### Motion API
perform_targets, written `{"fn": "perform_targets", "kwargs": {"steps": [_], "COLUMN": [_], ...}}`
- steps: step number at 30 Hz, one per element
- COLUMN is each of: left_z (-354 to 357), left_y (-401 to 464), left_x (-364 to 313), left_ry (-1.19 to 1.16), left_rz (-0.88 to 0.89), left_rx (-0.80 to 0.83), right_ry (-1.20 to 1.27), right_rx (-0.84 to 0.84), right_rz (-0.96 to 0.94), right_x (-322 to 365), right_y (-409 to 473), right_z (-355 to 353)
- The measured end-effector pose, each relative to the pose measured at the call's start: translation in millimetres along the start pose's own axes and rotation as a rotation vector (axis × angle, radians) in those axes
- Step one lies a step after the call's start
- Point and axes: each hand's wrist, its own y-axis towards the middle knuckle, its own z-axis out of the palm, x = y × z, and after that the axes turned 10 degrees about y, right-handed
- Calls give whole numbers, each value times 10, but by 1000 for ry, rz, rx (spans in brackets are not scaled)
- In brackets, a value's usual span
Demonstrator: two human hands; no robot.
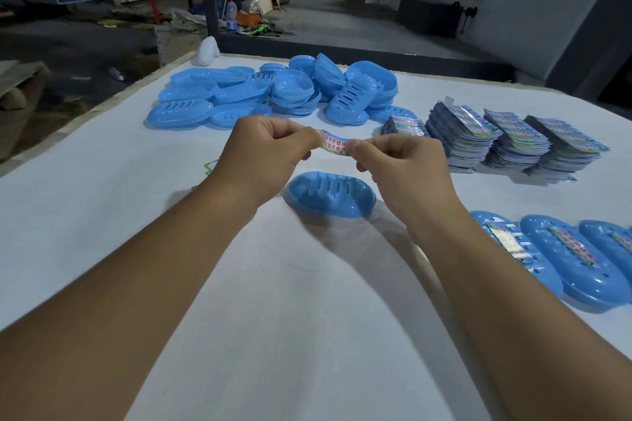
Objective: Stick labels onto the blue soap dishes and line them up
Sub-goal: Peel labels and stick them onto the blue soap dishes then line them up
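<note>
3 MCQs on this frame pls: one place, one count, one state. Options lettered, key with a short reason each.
1. Where is the lone soap dish?
A. On the stickers
B. On the table below the held label
C. In the far pile

2. How many labelled dishes show at the right edge?
A. One
B. Three
C. Six

3. How is the label held?
A. Flat on the table
B. Stuck on a dish
C. Pinched at both ends, in the air

Key:
1 B: it sits alone on the white table, between the wrists, under the label.
2 B: three labelled dishes lie side by side, the last one cut off by the frame.
3 C: the left hand and right hand each grip one end, above the dish.
</note>
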Motion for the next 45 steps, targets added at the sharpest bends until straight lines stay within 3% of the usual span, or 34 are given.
{"fn": "perform_targets", "kwargs": {"steps": [10, 17, 35, 45], "left_z": [67, 68, 100, 121], "left_y": [4, 1, -7, -11], "left_x": [163, 180, 147, 141], "left_ry": [192, 525, 769, 932], "left_rz": [-46, 32, 138, 194], "left_rx": [43, -36, -38, -97], "right_ry": [-174, -380, -488, -810], "right_rx": [31, 55, 58, 14], "right_rz": [92, 56, 21, -94], "right_x": [-84, -150, -177, -123], "right_y": [19, 45, 41, 0], "right_z": [-60, -25, -3, 5]}}
